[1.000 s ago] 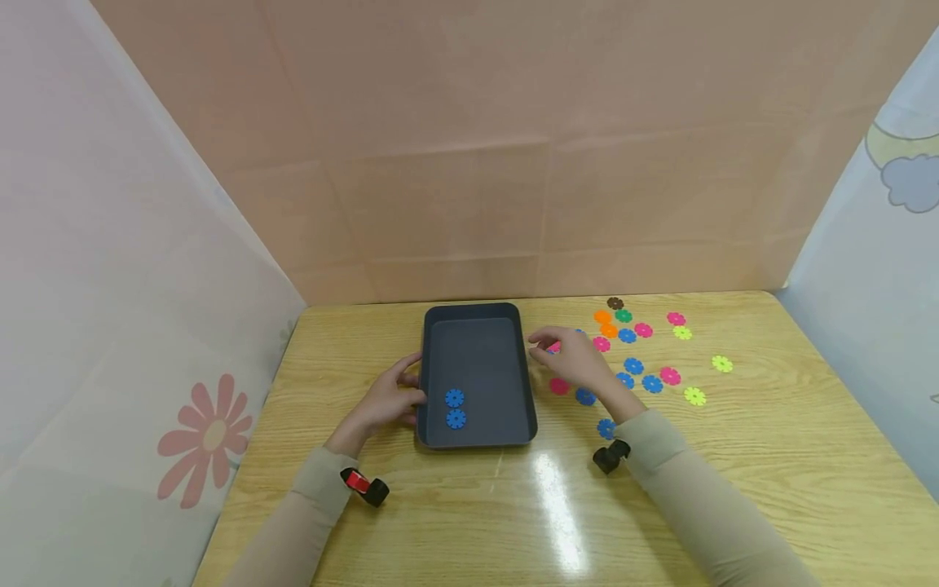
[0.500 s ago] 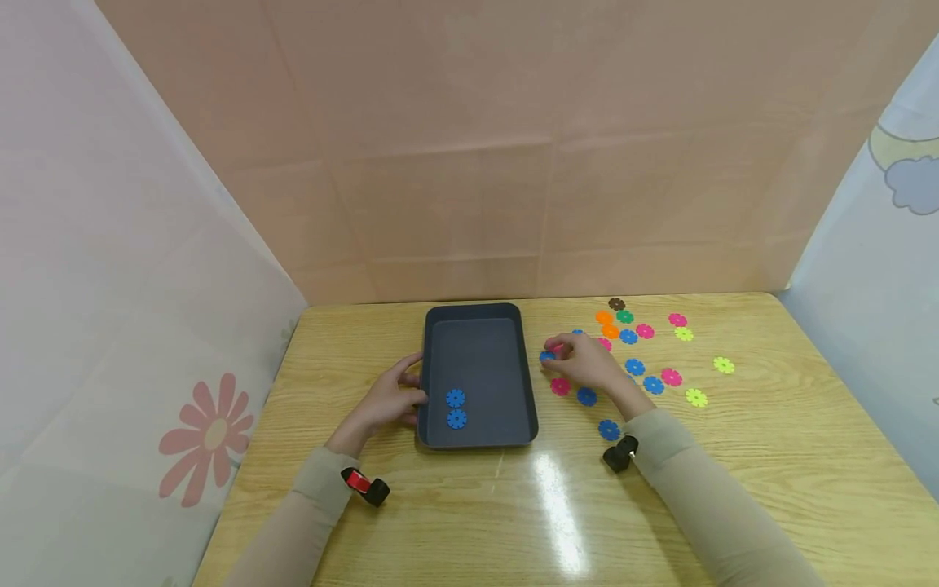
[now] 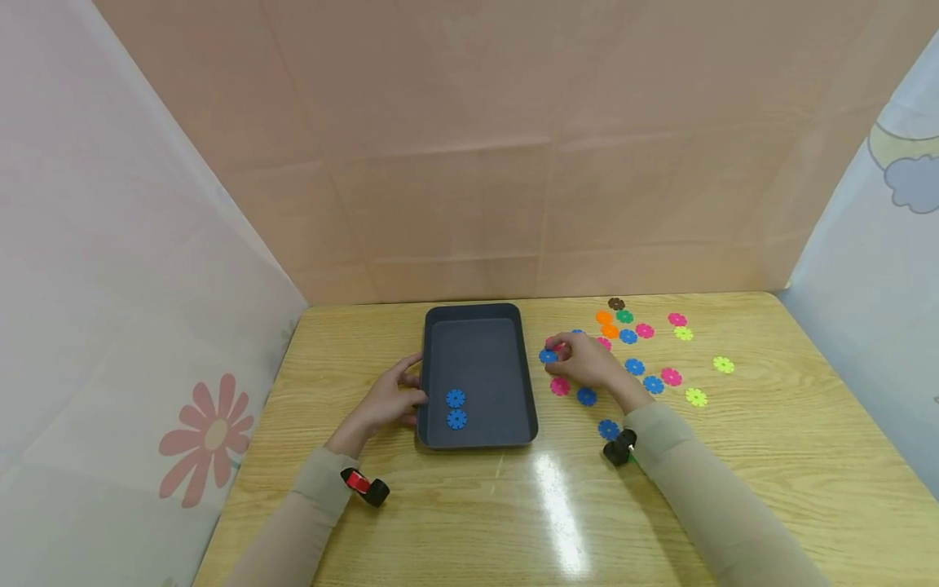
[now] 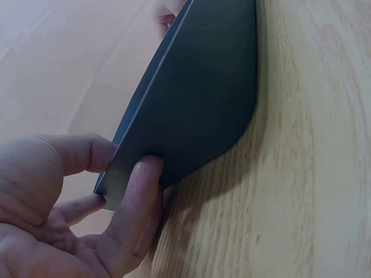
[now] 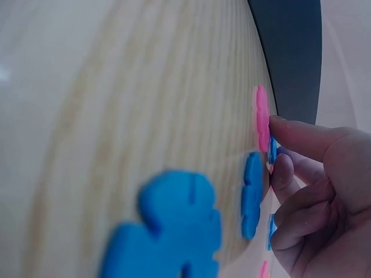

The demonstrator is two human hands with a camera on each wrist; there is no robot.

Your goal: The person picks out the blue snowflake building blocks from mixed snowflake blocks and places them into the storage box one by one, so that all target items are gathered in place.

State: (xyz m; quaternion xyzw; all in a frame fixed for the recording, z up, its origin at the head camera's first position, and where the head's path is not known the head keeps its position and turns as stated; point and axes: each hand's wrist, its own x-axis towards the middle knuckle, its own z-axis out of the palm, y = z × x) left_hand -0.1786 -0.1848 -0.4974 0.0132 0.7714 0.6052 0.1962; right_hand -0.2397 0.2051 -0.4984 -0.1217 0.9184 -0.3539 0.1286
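My left hand (image 3: 390,398) grips the left wall of the dark grey tray (image 3: 480,359). In the left wrist view the thumb (image 4: 95,153) lies over the rim and the fingers press the outer wall. Two blue snowflake discs (image 3: 456,399) lie inside, one in front of the other. To the right of the tray, my right hand (image 3: 584,361) pinches a blue snowflake disc (image 3: 547,356) at the table surface, thumb and forefinger at its edges. Pink discs lie close by, one of them (image 3: 560,386) just in front of the thumb and another partly hidden under the fingers.
Several blue, pink, orange, green, brown and yellow discs lie scattered on the right of the wooden table (image 3: 411,522). One blue disc (image 3: 608,430) lies near my right wrist. Fabric walls stand behind and at both sides.
My right hand has shifted slightly right from the tray's edge and come down around the blue disc. The left hand, the tray and the two discs inside stay put.
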